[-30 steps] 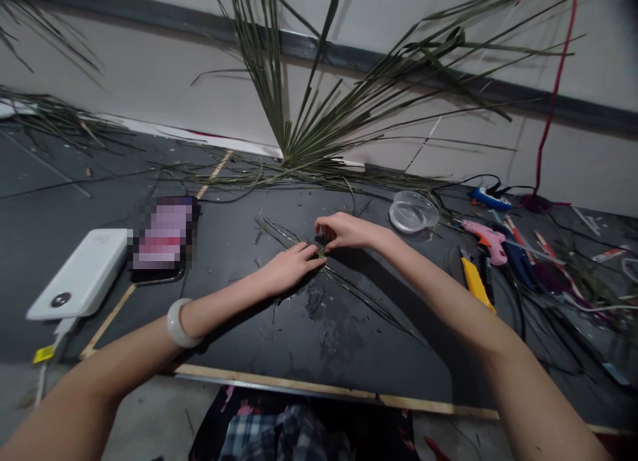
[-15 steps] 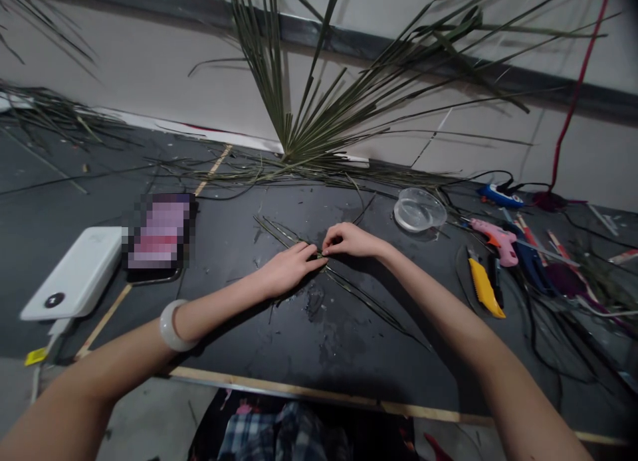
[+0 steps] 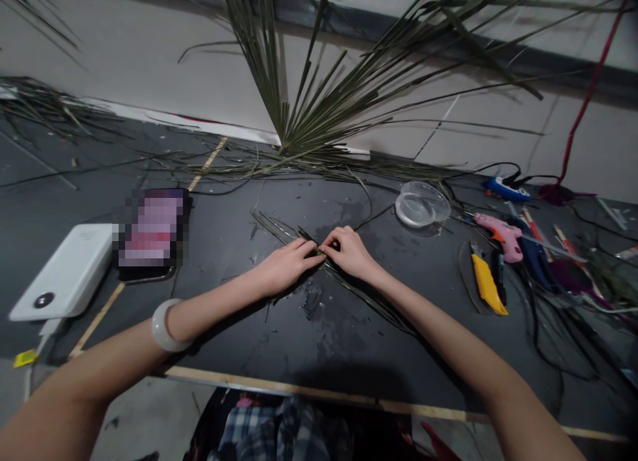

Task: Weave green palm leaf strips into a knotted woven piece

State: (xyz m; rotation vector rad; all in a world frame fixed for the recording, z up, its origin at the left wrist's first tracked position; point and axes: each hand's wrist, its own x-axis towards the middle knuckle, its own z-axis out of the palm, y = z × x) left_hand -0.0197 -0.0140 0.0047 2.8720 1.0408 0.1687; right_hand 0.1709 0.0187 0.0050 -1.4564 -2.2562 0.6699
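Green palm-leaf strips (image 3: pixel 369 300) were gathered at the fingertips, near the middle of the bench, and crossed one another where the two hands met. The fingers of the left hand (image 3: pixel 286 268) lay closed over the strips from the left, their tips against the crossing. The fingers of the right hand (image 3: pixel 349 252) were curled and pinched on the same point from the right, touching the left fingertips. Both hands therefore grasped the strips. The strip ends ran outward, far-left and near-right, flat along the black bench (image 3: pixel 319 345).

A white bangle (image 3: pixel 164 326) encircled the left wrist. Left of the hands lay a phone (image 3: pixel 152 228), its screen pixelated, just beside a white power bank (image 3: pixel 62 272). To the far right of the hands stood a clear plastic dish (image 3: pixel 421 204). Further right lay a pink glue gun (image 3: pixel 501 236) and a yellow utility knife (image 3: pixel 486 283), with loose cables and strip offcuts around them.

A palm frond (image 3: pixel 319 95) fanned upward against the far wall (image 3: pixel 124 56), its base at the far edge of the bench. A red cord (image 3: pixel 593 95) hung down that wall at far right. A wooden batten (image 3: pixel 279 386) ran along the near edge of the bench.
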